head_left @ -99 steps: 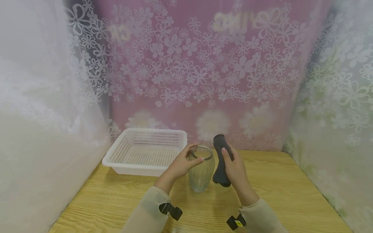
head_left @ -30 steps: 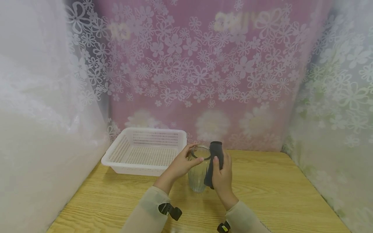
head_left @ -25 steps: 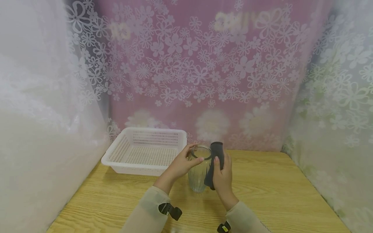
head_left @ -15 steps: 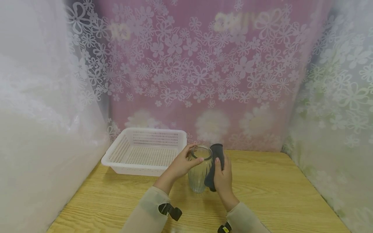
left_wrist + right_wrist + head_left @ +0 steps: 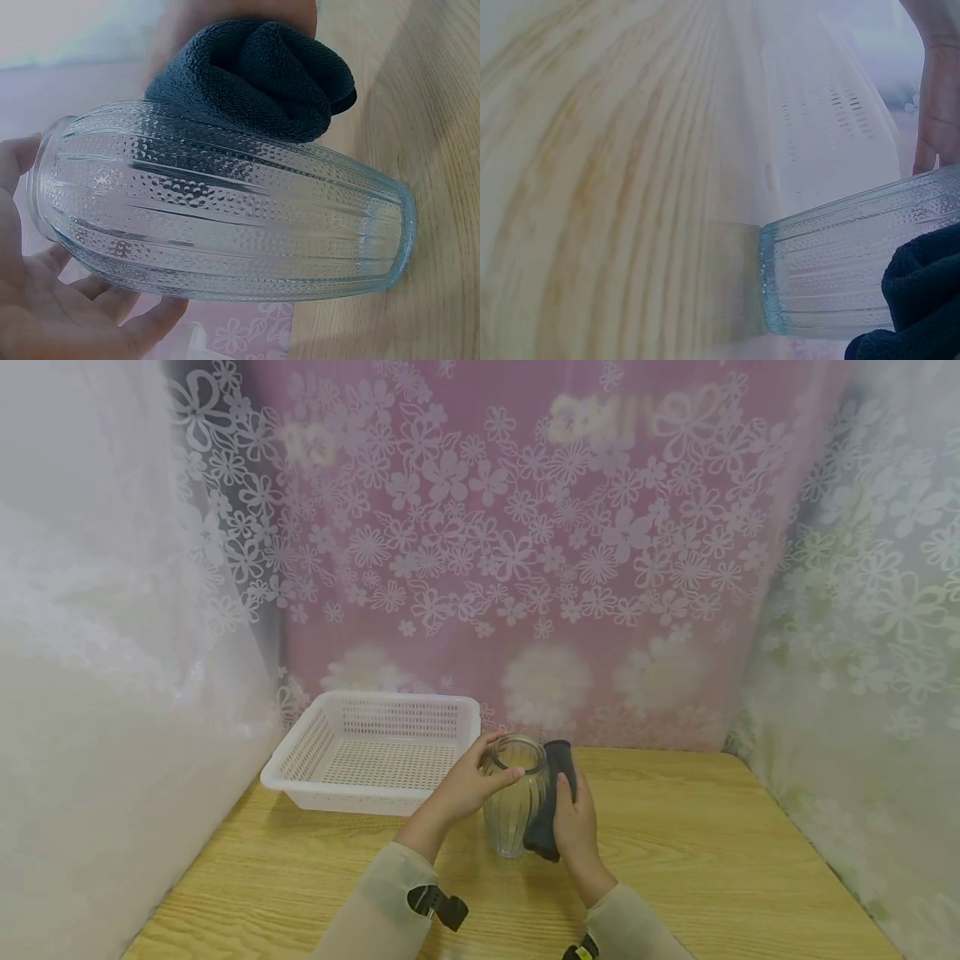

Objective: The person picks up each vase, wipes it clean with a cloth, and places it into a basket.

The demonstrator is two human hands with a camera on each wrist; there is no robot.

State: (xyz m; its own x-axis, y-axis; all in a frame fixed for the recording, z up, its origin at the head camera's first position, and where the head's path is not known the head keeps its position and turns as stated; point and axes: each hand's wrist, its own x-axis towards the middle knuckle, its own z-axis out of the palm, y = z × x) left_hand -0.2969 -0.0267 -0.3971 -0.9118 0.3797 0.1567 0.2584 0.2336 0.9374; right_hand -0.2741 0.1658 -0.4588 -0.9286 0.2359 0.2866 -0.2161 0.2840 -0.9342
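A clear ribbed glass vase stands upright on the wooden table, dimpled glass between its ribs in the left wrist view. My left hand grips it around the neck, thumb at the near side of the rim and fingers behind. A folded dark grey towel is in my right hand, the thumb lying along its near face. The towel is against the vase's right side, its rolled end showing in the left wrist view. Most of the right fingers are hidden behind the towel.
A white perforated plastic basket sits at the back left, close to my left hand. The wooden table extends to the right. Flowered curtains hang behind and on both sides.
Earlier my right hand held the towel apart from the vase on the right. It came left against the glass, then slid a little downward. The left hand has stayed in place.
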